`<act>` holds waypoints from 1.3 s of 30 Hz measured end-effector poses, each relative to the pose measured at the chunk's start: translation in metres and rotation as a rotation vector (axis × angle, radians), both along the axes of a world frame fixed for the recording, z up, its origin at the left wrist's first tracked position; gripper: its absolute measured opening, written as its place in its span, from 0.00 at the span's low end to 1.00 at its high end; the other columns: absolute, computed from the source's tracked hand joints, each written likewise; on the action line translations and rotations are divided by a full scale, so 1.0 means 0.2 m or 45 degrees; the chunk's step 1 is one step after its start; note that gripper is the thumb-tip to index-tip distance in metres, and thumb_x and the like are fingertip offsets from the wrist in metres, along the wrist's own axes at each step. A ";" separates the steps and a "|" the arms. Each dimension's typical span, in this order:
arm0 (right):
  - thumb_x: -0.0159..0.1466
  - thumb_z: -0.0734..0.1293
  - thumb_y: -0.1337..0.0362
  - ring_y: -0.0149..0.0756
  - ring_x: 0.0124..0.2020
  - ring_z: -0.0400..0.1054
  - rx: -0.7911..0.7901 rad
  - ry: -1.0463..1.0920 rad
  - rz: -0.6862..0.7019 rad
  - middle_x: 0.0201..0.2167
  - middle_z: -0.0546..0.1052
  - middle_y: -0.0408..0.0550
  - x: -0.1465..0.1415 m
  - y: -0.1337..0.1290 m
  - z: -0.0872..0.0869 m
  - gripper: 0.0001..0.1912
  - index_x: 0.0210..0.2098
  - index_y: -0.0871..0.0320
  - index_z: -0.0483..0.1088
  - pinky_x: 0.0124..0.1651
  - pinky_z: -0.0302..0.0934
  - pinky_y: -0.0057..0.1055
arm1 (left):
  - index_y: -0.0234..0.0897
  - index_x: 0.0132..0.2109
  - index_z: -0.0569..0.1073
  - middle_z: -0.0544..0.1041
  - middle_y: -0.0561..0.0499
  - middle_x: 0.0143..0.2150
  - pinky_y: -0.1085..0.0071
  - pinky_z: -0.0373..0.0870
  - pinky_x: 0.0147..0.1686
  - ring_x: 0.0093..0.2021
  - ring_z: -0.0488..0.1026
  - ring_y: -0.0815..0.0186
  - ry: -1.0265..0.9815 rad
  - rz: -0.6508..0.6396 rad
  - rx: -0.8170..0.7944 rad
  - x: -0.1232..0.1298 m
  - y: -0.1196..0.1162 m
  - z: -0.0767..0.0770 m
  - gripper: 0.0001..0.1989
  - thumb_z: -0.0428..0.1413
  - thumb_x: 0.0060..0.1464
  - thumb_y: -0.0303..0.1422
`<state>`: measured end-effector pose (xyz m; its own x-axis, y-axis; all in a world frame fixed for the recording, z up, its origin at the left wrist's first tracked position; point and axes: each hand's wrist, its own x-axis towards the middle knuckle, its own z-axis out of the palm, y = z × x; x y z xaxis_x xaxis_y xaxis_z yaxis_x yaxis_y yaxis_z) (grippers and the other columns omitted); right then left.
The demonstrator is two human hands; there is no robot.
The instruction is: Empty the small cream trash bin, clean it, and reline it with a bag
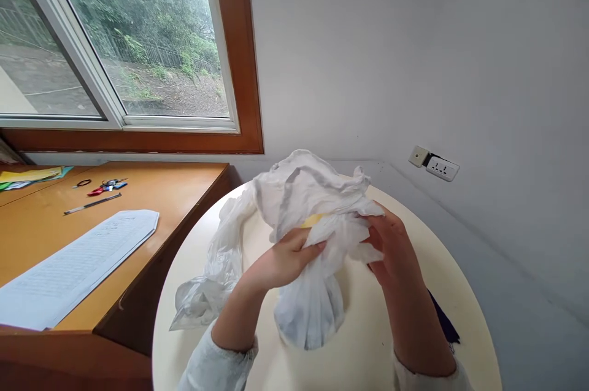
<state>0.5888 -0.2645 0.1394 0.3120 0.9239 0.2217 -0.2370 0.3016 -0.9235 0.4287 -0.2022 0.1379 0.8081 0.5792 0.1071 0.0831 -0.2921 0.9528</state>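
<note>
Both my hands are raised over a round cream table (pixel 368 342), holding a crumpled, thin white bag (pixel 329 250). My left hand (pixel 288 256) pinches it from the left, thumb on top. On the other side, the fingers of my right hand (pixel 391 243) curl around its gathered edge. The bag's rounded lower end hangs towards me and looks bluish inside; its contents cannot be made out. Behind my hands bunches soft white cloth-like material (pixel 308 185). A small yellow patch (pixel 313 220) peeks out above my left fingers. Left of them lies a crumpled translucent plastic bag (pixel 207 290).
A dark item (pixel 444 320) lies partly behind my right forearm. The wooden desk (pixel 184 194) at left bears papers (pixel 87 268), a pen (pixel 92 203), keys (pixel 108 186) and colourful folders (pixel 32 176). A wall with a socket (pixel 442 167) stands behind the table.
</note>
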 end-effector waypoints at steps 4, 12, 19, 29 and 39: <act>0.61 0.60 0.57 0.37 0.40 0.66 0.028 -0.193 0.073 0.43 0.72 0.48 0.03 0.02 0.00 0.13 0.44 0.51 0.68 0.39 0.61 0.31 | 0.35 0.29 0.67 0.69 0.52 0.24 0.71 0.62 0.29 0.27 0.66 0.67 -0.226 0.122 -0.393 -0.03 0.02 0.02 0.10 0.47 0.55 0.35; 0.52 0.69 0.54 0.42 0.57 0.55 -0.098 -0.907 0.524 0.57 0.61 0.49 -0.07 0.04 -0.04 0.35 0.57 0.51 0.57 0.57 0.51 0.41 | 0.35 0.22 0.59 0.49 0.60 0.15 0.76 0.50 0.21 0.17 0.46 0.77 -0.721 0.316 -0.597 -0.04 0.01 0.06 0.09 0.49 0.48 0.26; 0.54 0.68 0.54 0.41 0.51 0.58 -0.151 -1.057 0.494 0.47 0.67 0.47 -0.18 0.05 -0.05 0.22 0.47 0.51 0.67 0.54 0.52 0.39 | 0.35 0.25 0.61 0.53 0.58 0.17 0.76 0.54 0.24 0.19 0.50 0.75 -0.712 0.227 -0.714 -0.05 -0.02 0.09 0.06 0.47 0.47 0.23; 0.57 0.64 0.53 0.27 0.23 0.55 -0.286 -0.971 0.606 0.21 0.63 0.39 -0.21 0.03 -0.08 0.14 0.24 0.58 0.64 0.22 0.48 0.24 | 0.34 0.29 0.65 0.56 0.57 0.19 0.75 0.57 0.25 0.20 0.54 0.75 -0.843 0.114 -0.774 -0.05 -0.03 0.08 0.02 0.49 0.48 0.25; 0.58 0.61 0.61 0.30 0.26 0.59 -0.053 -0.669 0.387 0.24 0.66 0.42 -0.04 0.00 0.06 0.09 0.26 0.60 0.68 0.26 0.53 0.25 | 0.40 0.29 0.69 0.71 0.52 0.31 0.66 0.68 0.39 0.35 0.70 0.63 -1.167 0.560 -0.498 -0.18 0.05 0.14 0.09 0.60 0.39 0.36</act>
<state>0.5809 -0.2644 0.1509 -0.1090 0.9655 0.2363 0.1841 0.2532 -0.9497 0.3926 -0.1930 0.1659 0.2287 0.9231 0.3090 -0.6836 -0.0737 0.7261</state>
